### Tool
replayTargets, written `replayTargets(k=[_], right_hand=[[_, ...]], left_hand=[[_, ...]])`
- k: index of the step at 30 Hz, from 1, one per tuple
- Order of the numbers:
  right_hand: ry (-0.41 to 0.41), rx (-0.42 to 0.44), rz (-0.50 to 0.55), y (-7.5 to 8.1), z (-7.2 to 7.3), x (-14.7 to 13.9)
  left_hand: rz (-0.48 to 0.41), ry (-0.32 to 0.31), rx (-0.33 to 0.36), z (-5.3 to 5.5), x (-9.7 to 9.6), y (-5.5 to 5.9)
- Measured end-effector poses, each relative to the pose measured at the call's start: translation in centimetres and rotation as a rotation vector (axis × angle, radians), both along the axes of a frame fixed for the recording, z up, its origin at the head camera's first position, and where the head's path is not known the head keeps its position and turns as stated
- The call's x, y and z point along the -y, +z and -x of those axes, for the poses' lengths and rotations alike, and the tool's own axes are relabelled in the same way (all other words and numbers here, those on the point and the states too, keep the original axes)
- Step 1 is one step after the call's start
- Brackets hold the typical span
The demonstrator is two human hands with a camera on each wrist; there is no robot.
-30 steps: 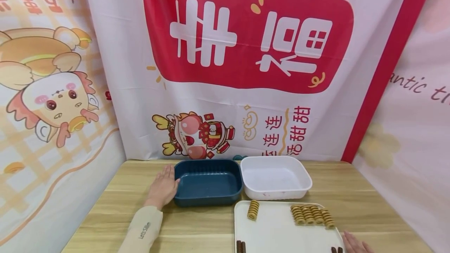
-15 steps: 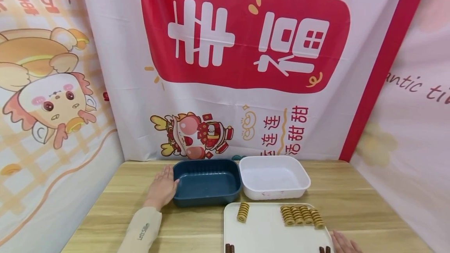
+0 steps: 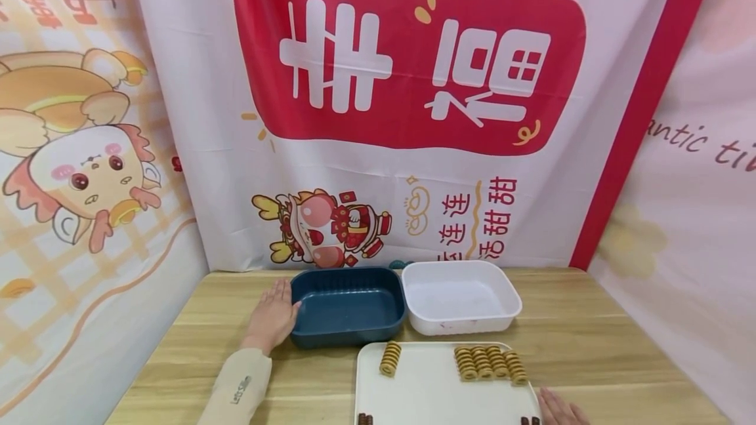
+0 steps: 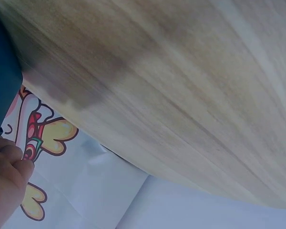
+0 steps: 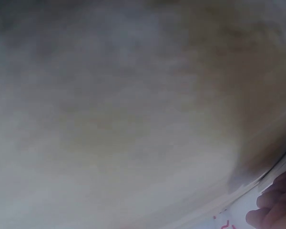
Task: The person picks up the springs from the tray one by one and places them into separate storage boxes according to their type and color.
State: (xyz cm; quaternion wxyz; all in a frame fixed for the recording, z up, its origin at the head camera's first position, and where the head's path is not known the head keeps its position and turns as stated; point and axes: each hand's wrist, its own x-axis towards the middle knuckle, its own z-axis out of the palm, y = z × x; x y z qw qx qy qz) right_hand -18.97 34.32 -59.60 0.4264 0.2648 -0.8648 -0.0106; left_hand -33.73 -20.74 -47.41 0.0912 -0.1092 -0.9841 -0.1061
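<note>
My left hand (image 3: 273, 317) rests with straight fingers against the left wall of a dark blue rectangular basin (image 3: 348, 310); its thumb meets the rim. At the lower right, my right hand (image 3: 560, 408) lies with its fingers extended along the right edge of a cream tray (image 3: 425, 385), partly cut off by the frame. On the tray, one row of golden ring-shaped biscuits (image 3: 390, 358) sits at the back left. Several similar rows (image 3: 483, 363) stand side by side at the back right. Dark brown pieces (image 3: 365, 419) show near both front sides. The right wrist view is blurred.
A white rectangular basin (image 3: 462, 297) stands against the blue one's right side, just behind the tray. Printed cloth (image 3: 384, 215) hangs behind the wooden table (image 3: 614, 346), with more cloth at both sides.
The tray has slid left across the table with the biscuits on it, and my right hand has moved left along with its edge. The left hand stays against the blue basin.
</note>
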Motion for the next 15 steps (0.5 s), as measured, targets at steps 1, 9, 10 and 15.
replayTargets(k=[1, 9, 10, 15], right_hand=[[0.001, -0.024, -0.010, 0.0, 0.1, 0.1], [0.052, -0.092, -0.043, 0.1, 0.4, 0.9], [0.056, -0.094, -0.049, 0.2, 0.4, 0.9], [0.054, -0.089, -0.092, 0.6, 0.3, 1.2]], left_hand=[[0.000, -0.002, 0.001, 0.0, 0.0, 0.0], [0.000, -0.004, 0.006, 0.0, 0.0, -0.2], [0.003, -0.005, 0.004, 0.0, 0.0, -0.2], [0.009, -0.006, 0.001, 0.0, 0.0, 0.0]])
